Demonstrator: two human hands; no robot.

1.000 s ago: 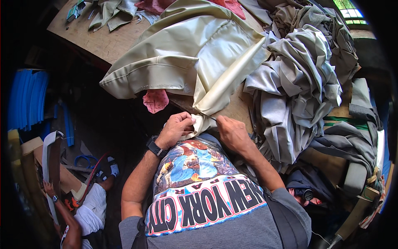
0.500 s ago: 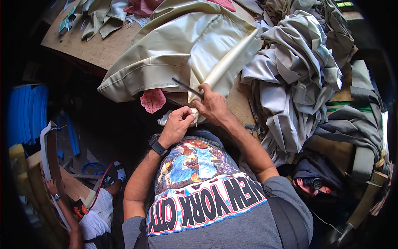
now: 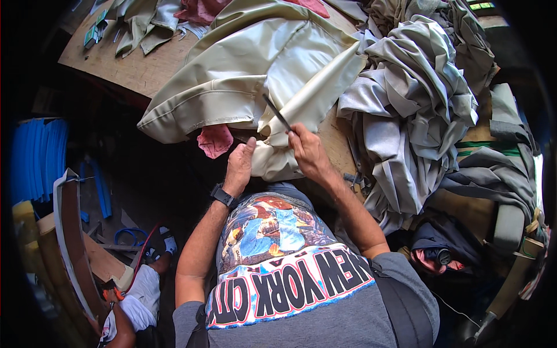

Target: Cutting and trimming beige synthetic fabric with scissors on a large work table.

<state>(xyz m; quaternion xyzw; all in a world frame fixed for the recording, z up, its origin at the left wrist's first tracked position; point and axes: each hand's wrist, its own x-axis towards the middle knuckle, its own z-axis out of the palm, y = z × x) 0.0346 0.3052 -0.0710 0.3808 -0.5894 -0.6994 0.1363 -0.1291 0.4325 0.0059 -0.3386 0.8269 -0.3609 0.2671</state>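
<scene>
A large cream, shiny, leather-like cover [image 3: 232, 95] with stitched seams lies over the near edge of the table, one end hanging toward my lap. My right hand [image 3: 310, 153] is closed around a dark slim tool [image 3: 277, 111], which points up and left over the cover; its exact kind does not show. At the left of the hanging end, my left hand [image 3: 238, 167] is closed at the cover's edge with the thumb up. Its other fingers are partly hidden. A pink patterned cloth piece [image 3: 215, 141] pokes out below the cover, beside my left hand.
Grey crumpled material [image 3: 406, 110] is heaped on the right side of the wooden table [image 3: 110, 64]. Blue curved strips [image 3: 38, 159] stand at the far left. At lower left, a co-worker [image 3: 136, 307] handles an orange-and-black tool [image 3: 113, 290] beside a curved panel [image 3: 72, 232].
My hands have moved apart, and the hanging end of the cover is spread between them. The dark tool has turned more upright. The co-worker's arm has moved down from the panel.
</scene>
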